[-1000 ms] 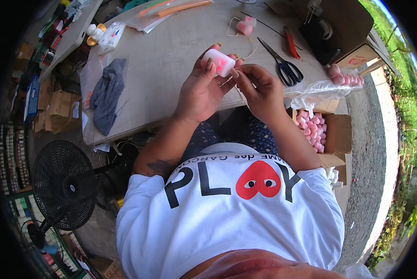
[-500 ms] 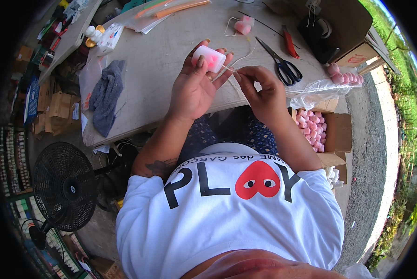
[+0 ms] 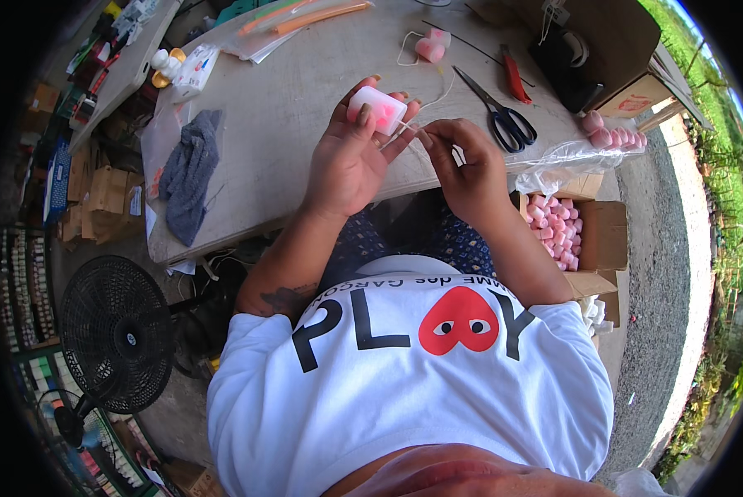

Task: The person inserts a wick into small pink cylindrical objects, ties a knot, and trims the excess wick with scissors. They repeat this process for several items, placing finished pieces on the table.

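Cylinder (image 3: 375, 110), pink/wht, sits gripped in my L hand (image 3: 346, 170), above tbl (image 3: 272, 137) nr its front edge. My R hand (image 3: 469, 161) pinches wht string (image 3: 411, 127) at cylinder's end. Scissors (image 3: 508, 123) lie to R; box (image 3: 601, 236) w/ pink pcs (image 3: 553, 228) below.

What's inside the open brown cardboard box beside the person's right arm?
The open brown cardboard box holds a heap of small, rounded pink pieces. Only the top ones show; they hide whatever lies beneath, and the bare right forearm covers part of the left side.
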{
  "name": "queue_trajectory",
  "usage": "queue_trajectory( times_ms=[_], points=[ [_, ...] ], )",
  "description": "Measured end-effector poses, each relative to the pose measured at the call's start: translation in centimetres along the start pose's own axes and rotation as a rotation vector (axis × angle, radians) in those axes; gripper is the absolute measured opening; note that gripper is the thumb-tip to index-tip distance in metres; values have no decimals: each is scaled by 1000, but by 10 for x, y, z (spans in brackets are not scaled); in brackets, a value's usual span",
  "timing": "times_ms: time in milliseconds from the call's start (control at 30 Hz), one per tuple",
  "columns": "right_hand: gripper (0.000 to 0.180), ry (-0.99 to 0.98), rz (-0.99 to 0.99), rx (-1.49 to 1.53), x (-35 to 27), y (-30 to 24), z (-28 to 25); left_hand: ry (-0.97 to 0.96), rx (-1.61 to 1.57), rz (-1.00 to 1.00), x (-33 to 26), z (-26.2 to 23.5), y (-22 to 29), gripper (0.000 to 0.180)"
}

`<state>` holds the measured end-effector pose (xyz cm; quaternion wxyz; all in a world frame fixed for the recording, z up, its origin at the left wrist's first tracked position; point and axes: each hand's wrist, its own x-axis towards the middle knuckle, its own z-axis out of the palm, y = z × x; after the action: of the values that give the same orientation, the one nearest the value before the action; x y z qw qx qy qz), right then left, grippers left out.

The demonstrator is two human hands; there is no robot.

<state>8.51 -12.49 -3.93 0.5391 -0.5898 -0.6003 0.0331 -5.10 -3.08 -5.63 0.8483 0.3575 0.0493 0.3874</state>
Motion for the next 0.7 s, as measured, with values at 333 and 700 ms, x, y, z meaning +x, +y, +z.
queue_trajectory(
  times_ms=[333, 700],
  points=[
    [12, 17, 55, 39, 0, 2, 3, 3, -26, -15, 1, 4, -2, 43],
    [12, 42, 52, 52, 0, 2, 6, 3, -39, -13, 1, 5, -4, 41]
  ],
)
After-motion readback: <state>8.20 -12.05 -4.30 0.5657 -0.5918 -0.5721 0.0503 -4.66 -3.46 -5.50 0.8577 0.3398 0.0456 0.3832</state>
